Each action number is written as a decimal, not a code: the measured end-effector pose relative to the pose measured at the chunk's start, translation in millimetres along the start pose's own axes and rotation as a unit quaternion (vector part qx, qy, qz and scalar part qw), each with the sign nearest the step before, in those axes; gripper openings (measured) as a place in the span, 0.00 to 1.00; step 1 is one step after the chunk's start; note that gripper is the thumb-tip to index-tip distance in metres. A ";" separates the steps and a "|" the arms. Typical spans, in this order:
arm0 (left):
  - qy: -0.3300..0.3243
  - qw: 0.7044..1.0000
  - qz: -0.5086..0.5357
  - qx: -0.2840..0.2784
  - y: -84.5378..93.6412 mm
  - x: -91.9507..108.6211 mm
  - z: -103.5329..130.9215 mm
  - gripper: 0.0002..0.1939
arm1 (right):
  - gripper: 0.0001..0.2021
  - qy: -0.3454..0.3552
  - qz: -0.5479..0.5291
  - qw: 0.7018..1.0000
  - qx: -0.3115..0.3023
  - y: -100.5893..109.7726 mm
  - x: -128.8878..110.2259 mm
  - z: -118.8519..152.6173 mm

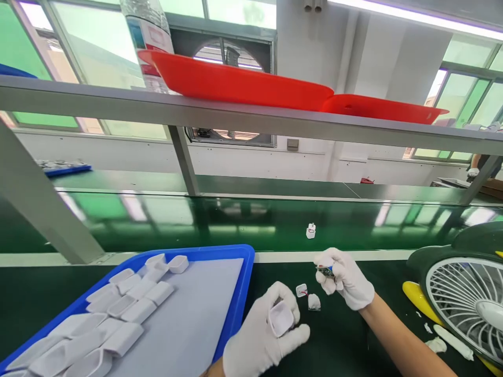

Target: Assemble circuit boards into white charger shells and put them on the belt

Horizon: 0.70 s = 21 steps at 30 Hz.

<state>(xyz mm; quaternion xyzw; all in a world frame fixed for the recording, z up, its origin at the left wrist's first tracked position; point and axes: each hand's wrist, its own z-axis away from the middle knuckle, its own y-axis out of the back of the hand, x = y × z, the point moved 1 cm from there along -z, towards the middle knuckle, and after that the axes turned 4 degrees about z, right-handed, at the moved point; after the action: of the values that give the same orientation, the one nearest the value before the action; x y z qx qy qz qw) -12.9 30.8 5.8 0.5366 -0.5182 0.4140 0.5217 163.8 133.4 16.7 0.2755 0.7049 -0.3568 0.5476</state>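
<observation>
Both of my hands wear white gloves. My left hand [267, 330] holds a small white plastic housing [281, 318] between thumb and fingers, its hollow side facing up. To the right, my right hand [343, 277] pinches a small green circuit board [326, 270] with a bit of blue on it. On the dark table between the hands lie a small white square part [301, 290] with red wires and a white block [314, 302] beside it. Farther off, another small white part [310, 231] rests on the green belt.
A blue tray [248, 262] at left carries several white housings [126, 309]. On the right stands a fan [467, 303], with white scraps [436, 344] near it. A shelf [251, 118] with red trays [243, 84] and a plastic bottle [147, 42] crosses overhead.
</observation>
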 end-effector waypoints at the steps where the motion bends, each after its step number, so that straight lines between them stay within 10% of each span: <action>1: 0.055 0.997 0.049 0.015 1.3 -7.8 -2.3 0.16 | 0.24 -0.014 -0.002 1.000 -0.002 -2.8 1.0 0.2; 6: 0.169 0.949 0.240 0.110 12.5 -34.7 -20.8 0.14 | 0.24 -0.083 -0.040 0.996 -0.009 -17.5 10.9 -2.3; 10: 0.176 0.931 0.312 0.071 16.1 -28.9 -22.9 0.14 | 0.22 -0.084 0.014 0.996 -0.021 -19.0 18.1 -1.7; 17: 0.129 0.985 0.079 0.087 5.5 -19.6 -0.4 0.15 | 0.25 0.001 0.183 0.983 -0.005 -23.5 4.9 13.0; 21: 0.128 0.987 0.025 0.089 3.6 -23.3 -0.1 0.15 | 0.16 0.153 0.406 0.900 -0.039 -30.7 -9.3 22.1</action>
<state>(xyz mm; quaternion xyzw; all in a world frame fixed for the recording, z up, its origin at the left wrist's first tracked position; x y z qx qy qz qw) -19.3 34.1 -16.6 0.5104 -0.4214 0.5363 0.5237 154.9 97.4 28.6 0.5673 0.6204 -0.0296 0.5407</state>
